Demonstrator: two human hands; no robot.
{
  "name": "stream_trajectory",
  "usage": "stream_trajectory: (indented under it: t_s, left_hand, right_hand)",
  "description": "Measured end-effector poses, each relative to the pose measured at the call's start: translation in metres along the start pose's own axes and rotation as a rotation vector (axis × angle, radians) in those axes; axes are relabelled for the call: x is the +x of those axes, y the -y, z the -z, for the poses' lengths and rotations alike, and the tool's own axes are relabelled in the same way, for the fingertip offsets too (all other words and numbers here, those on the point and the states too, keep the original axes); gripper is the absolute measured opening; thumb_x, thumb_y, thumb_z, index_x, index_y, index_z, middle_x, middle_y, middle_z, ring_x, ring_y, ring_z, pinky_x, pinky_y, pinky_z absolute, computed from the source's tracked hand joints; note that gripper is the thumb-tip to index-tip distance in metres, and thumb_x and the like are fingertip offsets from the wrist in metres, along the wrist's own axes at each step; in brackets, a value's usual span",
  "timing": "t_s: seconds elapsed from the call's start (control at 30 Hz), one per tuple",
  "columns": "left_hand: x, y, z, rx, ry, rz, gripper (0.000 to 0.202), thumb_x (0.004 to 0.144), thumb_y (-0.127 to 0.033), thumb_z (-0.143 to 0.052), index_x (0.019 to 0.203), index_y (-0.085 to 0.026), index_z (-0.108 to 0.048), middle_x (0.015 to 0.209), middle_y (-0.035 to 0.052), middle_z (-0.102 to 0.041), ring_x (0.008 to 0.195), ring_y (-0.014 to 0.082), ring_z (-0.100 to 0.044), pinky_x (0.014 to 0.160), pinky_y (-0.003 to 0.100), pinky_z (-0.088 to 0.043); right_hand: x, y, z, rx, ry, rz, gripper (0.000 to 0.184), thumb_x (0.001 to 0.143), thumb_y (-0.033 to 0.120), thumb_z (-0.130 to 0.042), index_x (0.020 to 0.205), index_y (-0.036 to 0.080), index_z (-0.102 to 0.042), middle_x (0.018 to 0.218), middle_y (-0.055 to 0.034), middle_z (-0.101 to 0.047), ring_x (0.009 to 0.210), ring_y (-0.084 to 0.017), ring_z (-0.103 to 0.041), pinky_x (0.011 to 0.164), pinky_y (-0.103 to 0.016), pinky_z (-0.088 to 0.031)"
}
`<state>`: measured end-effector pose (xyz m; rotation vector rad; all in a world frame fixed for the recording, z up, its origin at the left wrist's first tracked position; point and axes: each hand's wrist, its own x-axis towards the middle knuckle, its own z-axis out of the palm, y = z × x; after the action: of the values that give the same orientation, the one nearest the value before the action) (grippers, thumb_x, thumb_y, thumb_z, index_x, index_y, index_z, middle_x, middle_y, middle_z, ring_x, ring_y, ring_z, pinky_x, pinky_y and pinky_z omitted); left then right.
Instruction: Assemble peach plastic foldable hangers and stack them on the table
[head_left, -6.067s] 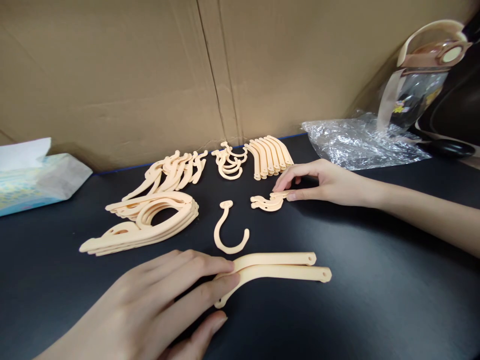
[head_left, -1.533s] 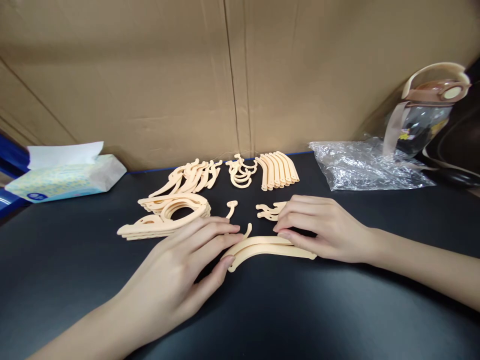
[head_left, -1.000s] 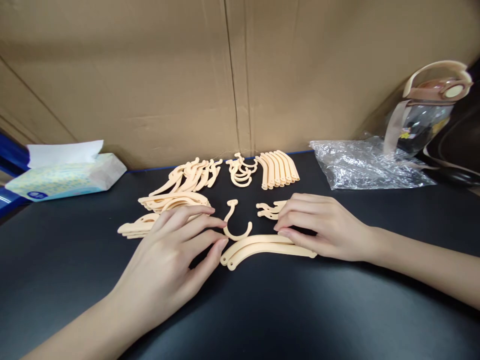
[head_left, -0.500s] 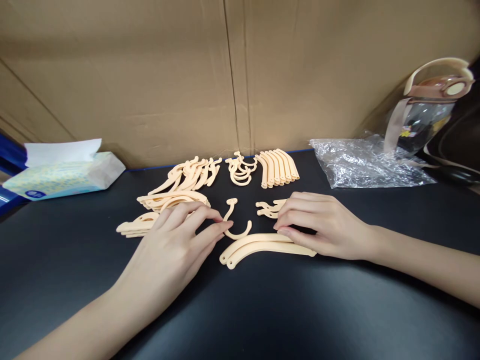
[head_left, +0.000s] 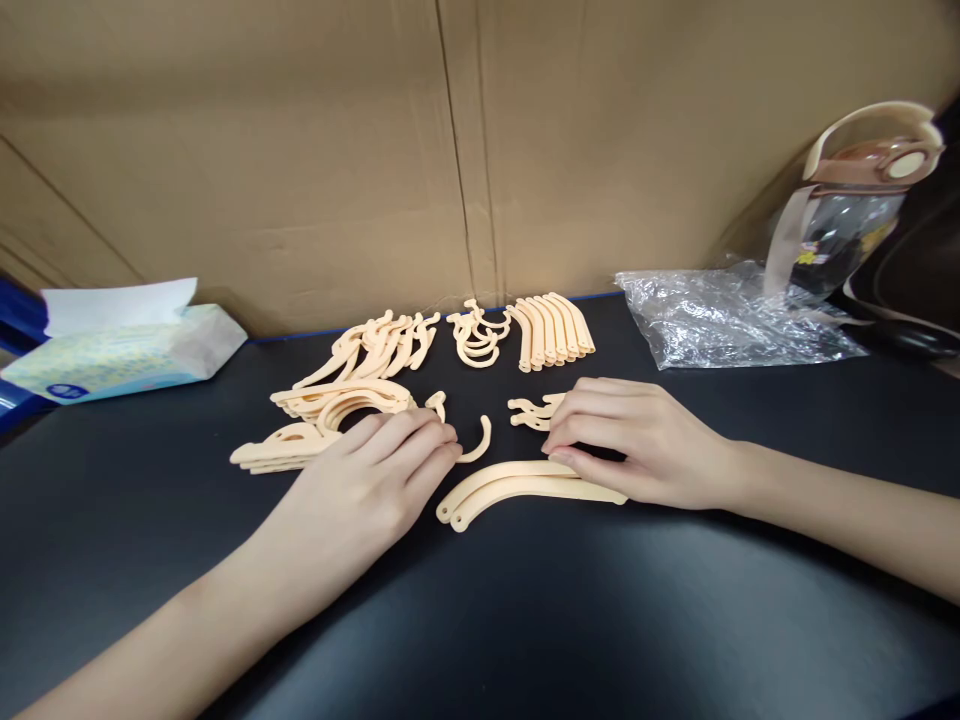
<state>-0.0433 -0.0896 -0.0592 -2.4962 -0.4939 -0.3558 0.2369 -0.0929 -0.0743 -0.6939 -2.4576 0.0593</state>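
Peach plastic hanger parts lie on a black table (head_left: pixel 600 620). My left hand (head_left: pixel 367 485) has its fingers closed together over a single hook piece (head_left: pixel 480 445); only the hook's two ends show past the fingertips. My right hand (head_left: pixel 637 440) presses its curled fingertips and thumb on the right part of two long curved arm pieces (head_left: pixel 510 485), which lie side by side. Small clip pieces (head_left: pixel 531 412) sit just beyond the right fingers.
Behind lie a stack of large hanger bodies (head_left: pixel 300 440), a fan of small parts (head_left: pixel 375 350), a hook pile (head_left: pixel 476 335) and a row of curved arms (head_left: pixel 555 325). A tissue pack (head_left: pixel 120 345) is at left; a plastic bag (head_left: pixel 720 315) and bottle (head_left: pixel 847 200) are at right. A cardboard wall (head_left: pixel 300 150) stands behind.
My left hand left the curved arms, slid up to the single hook and closed over it, shifting it slightly left. My right hand stayed on the arms.
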Motion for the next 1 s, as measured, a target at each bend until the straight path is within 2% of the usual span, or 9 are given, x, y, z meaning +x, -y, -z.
stream_trajectory:
  t_s: [0.57, 0.73, 0.8, 0.9, 0.93, 1.0]
  left_hand:
    - [0.005, -0.002, 0.001, 0.044, -0.065, -0.007, 0.042, 0.103, -0.005, -0.025, 0.096, -0.01, -0.066, 0.09, 0.0096, -0.071, 0.089, 0.0252, -0.063, 0.08, 0.036, -0.043]
    - [-0.002, -0.006, -0.004, -0.034, -0.107, 0.035, 0.035, 0.104, -0.009, -0.029, 0.097, -0.013, -0.063, 0.097, 0.0087, -0.072, 0.097, 0.0244, -0.062, 0.086, 0.036, -0.042]
    - [-0.005, -0.01, -0.001, -0.072, -0.128, 0.027, 0.034, 0.105, -0.01, -0.03, 0.102, -0.013, -0.063, 0.101, 0.0086, -0.073, 0.1, 0.0242, -0.062, 0.089, 0.037, -0.042]
    - [-0.005, -0.024, 0.012, -0.134, -0.162, -0.057, 0.035, 0.104, -0.01, -0.03, 0.105, -0.016, -0.065, 0.104, 0.0049, -0.074, 0.105, 0.0214, -0.062, 0.09, 0.035, -0.044]
    - [-0.004, -0.031, 0.018, -0.18, -0.177, -0.081, 0.036, 0.105, -0.013, -0.031, 0.099, -0.02, -0.066, 0.108, 0.0018, -0.074, 0.105, 0.0188, -0.062, 0.091, 0.032, -0.045]
    - [-0.002, -0.046, 0.027, -0.235, -0.124, -0.109, 0.025, 0.1, -0.016, -0.045, 0.102, -0.026, -0.068, 0.117, -0.0036, -0.072, 0.112, 0.0146, -0.06, 0.096, 0.025, -0.047]
  right_hand:
    - [0.0, -0.002, -0.001, -0.004, -0.007, 0.0, 0.023, 0.1, 0.022, -0.053, 0.088, 0.012, -0.069, 0.083, -0.0061, -0.07, 0.078, -0.016, -0.061, 0.074, -0.029, -0.048]
    - [-0.001, -0.002, 0.0, -0.005, -0.005, 0.008, 0.023, 0.101, 0.022, -0.052, 0.088, 0.012, -0.069, 0.083, -0.0065, -0.069, 0.078, -0.016, -0.061, 0.074, -0.029, -0.048]
    - [-0.001, -0.001, 0.001, -0.002, -0.006, 0.012, 0.022, 0.1, 0.021, -0.053, 0.088, 0.013, -0.069, 0.083, -0.0063, -0.069, 0.078, -0.016, -0.061, 0.073, -0.029, -0.048]
    - [0.0, 0.005, 0.001, 0.012, -0.027, 0.029, 0.018, 0.099, 0.019, -0.054, 0.09, 0.013, -0.068, 0.083, -0.0055, -0.069, 0.077, -0.015, -0.06, 0.072, -0.028, -0.047]
    - [0.001, 0.009, 0.001, 0.017, -0.047, 0.042, 0.015, 0.099, 0.019, -0.055, 0.093, 0.012, -0.068, 0.084, -0.0055, -0.069, 0.077, -0.015, -0.059, 0.073, -0.028, -0.048]
    - [0.002, 0.018, 0.001, 0.006, -0.102, 0.071, 0.015, 0.097, 0.019, -0.057, 0.106, 0.011, -0.066, 0.089, -0.0059, -0.07, 0.079, -0.015, -0.059, 0.074, -0.028, -0.049]
